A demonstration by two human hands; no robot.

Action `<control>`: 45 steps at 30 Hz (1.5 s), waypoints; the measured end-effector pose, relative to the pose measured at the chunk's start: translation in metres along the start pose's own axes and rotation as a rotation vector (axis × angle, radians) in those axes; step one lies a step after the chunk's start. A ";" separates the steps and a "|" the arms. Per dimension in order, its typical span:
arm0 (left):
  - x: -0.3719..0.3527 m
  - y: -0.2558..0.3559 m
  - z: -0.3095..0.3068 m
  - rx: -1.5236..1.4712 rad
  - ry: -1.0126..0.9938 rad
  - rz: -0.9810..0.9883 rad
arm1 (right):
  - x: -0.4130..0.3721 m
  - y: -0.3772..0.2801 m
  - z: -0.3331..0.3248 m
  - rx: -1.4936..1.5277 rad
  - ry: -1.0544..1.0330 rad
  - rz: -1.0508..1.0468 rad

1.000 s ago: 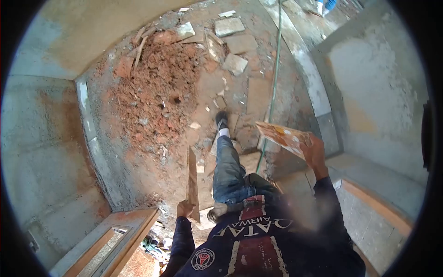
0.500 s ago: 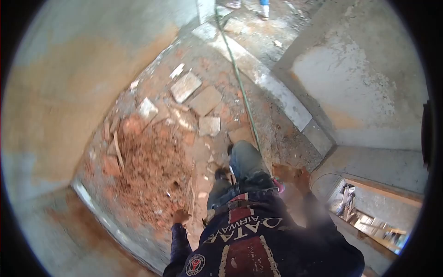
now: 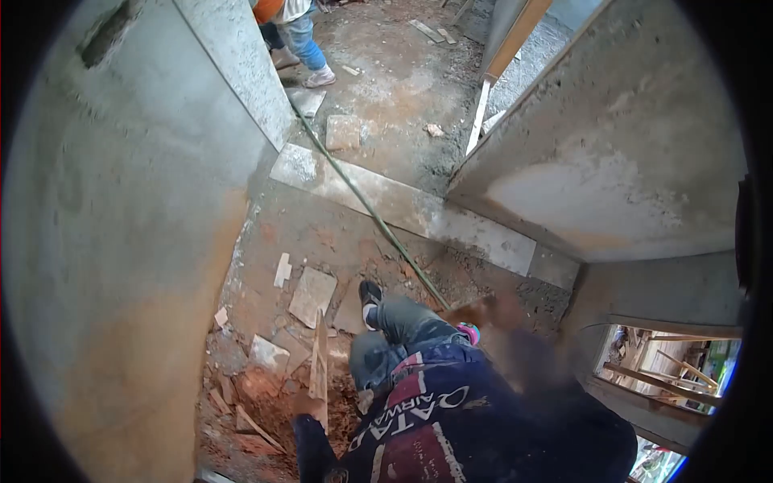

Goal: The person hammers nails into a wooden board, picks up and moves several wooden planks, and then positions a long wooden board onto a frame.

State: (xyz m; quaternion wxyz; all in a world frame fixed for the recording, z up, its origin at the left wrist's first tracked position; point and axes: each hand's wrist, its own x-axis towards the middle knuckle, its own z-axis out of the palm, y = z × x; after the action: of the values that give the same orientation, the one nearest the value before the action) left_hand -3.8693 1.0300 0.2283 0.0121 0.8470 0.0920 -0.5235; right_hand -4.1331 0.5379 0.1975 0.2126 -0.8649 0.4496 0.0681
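Note:
My left hand [image 3: 306, 405] is closed around a narrow wooden strip [image 3: 320, 366], which points up and away from me over the rubble. My right hand [image 3: 506, 312] is blurred beside my right leg. It appears closed on a brown flat piece [image 3: 471, 309] whose material I cannot make out. A pink and turquoise object [image 3: 469, 332] shows at my hip, close to that piece. Reddish loose soil [image 3: 342, 402] lies below the wooden strip, partly hidden by my arm and body.
A green hose [image 3: 378, 221] runs across the pale threshold slab [image 3: 419, 211] toward my legs. Square tiles [image 3: 312, 296] and a broken tile [image 3: 269, 354] lie on the dirt floor. Plastered walls stand on both sides. Another person's leg [image 3: 302, 44] is beyond the doorway.
My view has swung up toward the doorway, bringing the other person's legs further into sight. My left hand now has the wooden strip raised; the brown piece stays at my right hand.

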 end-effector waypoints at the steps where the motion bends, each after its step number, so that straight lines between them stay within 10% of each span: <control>1: 0.007 0.019 -0.031 -0.103 -0.023 -0.081 | 0.026 -0.026 -0.015 0.061 0.026 -0.051; 3: 0.048 0.035 -0.068 0.149 0.203 0.257 | 0.069 -0.080 -0.061 0.066 0.120 -0.102; 11: 0.136 0.207 -0.223 0.146 0.220 0.231 | 0.272 -0.237 -0.164 0.579 0.443 0.024; 18: 0.197 0.378 -0.361 0.224 0.087 0.294 | 0.469 -0.334 -0.217 0.414 0.563 -0.001; 30: 0.240 0.653 -0.538 0.148 0.123 0.349 | 0.758 -0.390 -0.292 0.278 0.449 0.165; 45: 0.247 0.885 -0.679 -0.686 0.266 0.132 | 1.225 -0.621 -0.421 0.189 0.116 -0.453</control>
State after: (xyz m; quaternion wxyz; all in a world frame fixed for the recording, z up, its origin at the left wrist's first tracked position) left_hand -3.0122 0.2755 0.2479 0.3169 0.8584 0.2077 -0.3458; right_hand -2.9450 -0.2459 0.3885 0.2762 -0.9222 0.2604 -0.0735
